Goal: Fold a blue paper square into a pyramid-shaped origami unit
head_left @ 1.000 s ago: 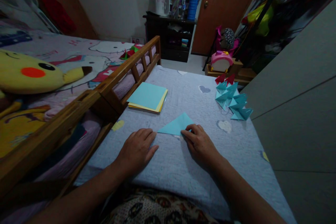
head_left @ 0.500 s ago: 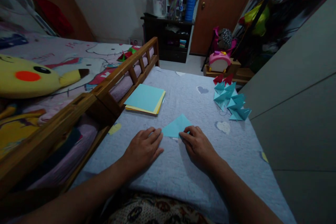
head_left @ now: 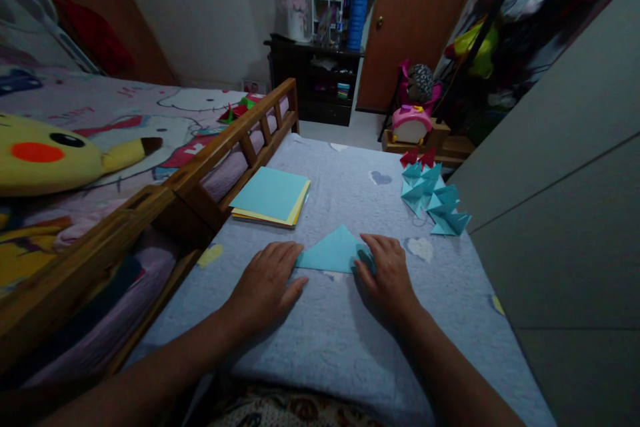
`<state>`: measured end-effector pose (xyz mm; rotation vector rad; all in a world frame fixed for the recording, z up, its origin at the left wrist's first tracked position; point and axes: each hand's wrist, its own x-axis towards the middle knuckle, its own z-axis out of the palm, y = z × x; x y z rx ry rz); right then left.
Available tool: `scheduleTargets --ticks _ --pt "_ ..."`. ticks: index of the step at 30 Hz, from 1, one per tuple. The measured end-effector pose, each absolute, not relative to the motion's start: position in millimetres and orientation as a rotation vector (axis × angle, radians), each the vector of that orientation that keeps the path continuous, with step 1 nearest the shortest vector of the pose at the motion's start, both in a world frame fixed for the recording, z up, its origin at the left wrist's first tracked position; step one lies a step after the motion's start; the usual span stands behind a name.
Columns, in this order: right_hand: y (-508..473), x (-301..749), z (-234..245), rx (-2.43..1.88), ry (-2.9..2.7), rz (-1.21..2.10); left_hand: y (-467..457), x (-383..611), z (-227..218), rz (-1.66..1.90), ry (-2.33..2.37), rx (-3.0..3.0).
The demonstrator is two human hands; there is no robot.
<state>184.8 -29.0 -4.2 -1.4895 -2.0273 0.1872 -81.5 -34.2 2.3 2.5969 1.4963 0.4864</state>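
Observation:
A light blue sheet of origami paper (head_left: 333,255), folded into a triangle, lies flat on the cloth with its peak pointing away from me. My left hand (head_left: 270,280) rests at its left corner, fingertips on the paper and thumb spread off to the side. At the right corner is my right hand (head_left: 387,270), its thumb and forefinger apart on either side of the paper, partly hiding that end. Beyond my left hand sits a stack of square coloured paper (head_left: 270,195), blue on top with yellow edges beneath.
Several folded blue paper pieces (head_left: 433,197) stand at the far right, with red ones (head_left: 419,157) behind. A wooden bed rail (head_left: 235,147) runs along the left, beside a yellow plush toy (head_left: 50,153). A pale cabinet (head_left: 565,213) borders the right.
My right hand has loosened from a pinch near the paper's lower edge and shifted right, its thumb and forefinger spreading. The left hand stays at the left corner. The view has tilted slightly.

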Motion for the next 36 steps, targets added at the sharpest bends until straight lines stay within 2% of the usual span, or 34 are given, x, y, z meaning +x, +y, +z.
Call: scheduleTargets --ticks 8,16,22,31,36 --pt "-26.8 187.1 -13.0 -1.52 -2.003 0.337 -14.9 -64.8 0.1 0.512 1.364 2.437" --pt "-27.8 187.4 -11.7 -1.551 -1.981 0.275 -9.4 -60.7 2.8 0.577 1.323 2.288" --pt "-29.5 186.7 -10.1 -1.576 -2.026 0.362 -7.7 -59.8 5.1 0.556 1.299 2.275" --pt "-28.4 191.0 1.1 -1.43 -2.04 0.342 -13.7 -57.2 6.7 0.625 1.243 2.428" --pt "-28.5 196.0 9.3 -1.248 -1.978 0.242 -10.9 -56.9 4.9 0.778 1.174 2.45"
